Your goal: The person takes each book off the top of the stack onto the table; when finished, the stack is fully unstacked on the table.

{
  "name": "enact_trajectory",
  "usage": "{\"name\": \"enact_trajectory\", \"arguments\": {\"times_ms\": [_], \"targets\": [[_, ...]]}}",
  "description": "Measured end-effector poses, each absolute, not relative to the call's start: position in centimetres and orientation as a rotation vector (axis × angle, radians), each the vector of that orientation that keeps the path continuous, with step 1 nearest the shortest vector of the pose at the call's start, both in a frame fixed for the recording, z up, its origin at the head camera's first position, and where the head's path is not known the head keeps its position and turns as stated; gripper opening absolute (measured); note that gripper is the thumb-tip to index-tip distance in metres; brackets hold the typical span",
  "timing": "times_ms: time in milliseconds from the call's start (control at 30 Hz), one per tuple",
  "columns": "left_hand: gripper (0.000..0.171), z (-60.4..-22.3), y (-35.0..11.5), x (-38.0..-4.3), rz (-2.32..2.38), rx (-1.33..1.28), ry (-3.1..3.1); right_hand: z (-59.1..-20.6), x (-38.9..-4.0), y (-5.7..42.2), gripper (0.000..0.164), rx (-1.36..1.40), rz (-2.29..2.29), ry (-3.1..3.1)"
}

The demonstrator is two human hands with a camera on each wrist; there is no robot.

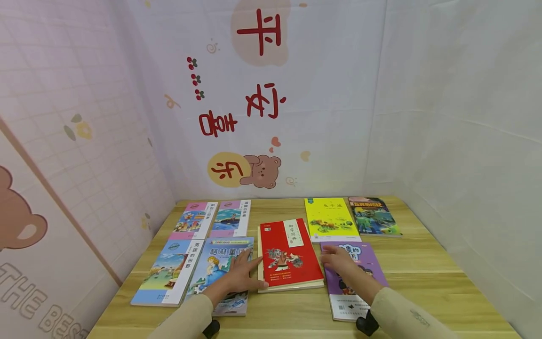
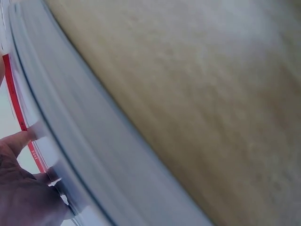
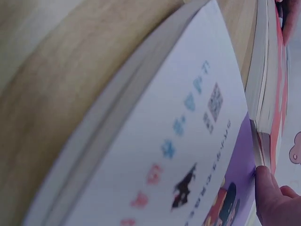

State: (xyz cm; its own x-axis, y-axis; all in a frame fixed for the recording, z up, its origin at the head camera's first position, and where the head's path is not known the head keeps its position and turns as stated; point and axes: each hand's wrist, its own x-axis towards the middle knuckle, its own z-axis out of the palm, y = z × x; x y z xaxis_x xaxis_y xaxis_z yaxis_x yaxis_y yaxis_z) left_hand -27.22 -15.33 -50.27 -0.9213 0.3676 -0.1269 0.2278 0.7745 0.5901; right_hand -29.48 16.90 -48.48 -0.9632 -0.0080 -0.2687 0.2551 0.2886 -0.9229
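A red-covered book [image 1: 292,256] lies in the middle of the table on top of another book, whose pale edge [image 1: 260,278] shows along its left side. My left hand [image 1: 241,274] is at the stack's left side, its thumb at the lower left corner and its fingers reaching over a blue picture book [image 1: 211,266]. At the right side, my right hand [image 1: 344,266] extends over a purple book [image 1: 376,263], fingertips at the stack's edge. The right wrist view shows the thumb [image 3: 267,188] against the stacked books' side [image 3: 262,99].
Left of the stack are three books with white side strips, one of them in front [image 1: 167,273]. Behind on the right lie a yellow book [image 1: 332,219] and a dark green one [image 1: 374,216]. White printed cloth [image 1: 330,94] hangs around the wooden table [image 1: 440,292].
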Motion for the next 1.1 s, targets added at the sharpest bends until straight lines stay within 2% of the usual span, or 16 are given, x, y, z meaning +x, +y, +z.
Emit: {"name": "enact_trajectory", "arguments": {"times_ms": [400,800,933,1100], "targets": [[0.084,-50.5,-15.9,-27.3,0.869,0.522,2.724,-49.5,-29.8,15.7,0.058,0.233,-1.693,2.345],[0.093,-50.9,-14.6,-27.4,0.78,0.422,2.814,-49.1,-30.1,16.2,0.061,0.272,-1.672,2.35],[0.091,-51.0,-14.6,-27.6,0.776,0.499,2.824,-48.6,-30.5,16.3,0.062,0.288,-1.695,2.28],[0.087,-51.0,-14.6,-27.9,0.843,0.611,2.767,-48.5,-30.8,15.9,0.054,0.275,-1.695,2.235]]}}
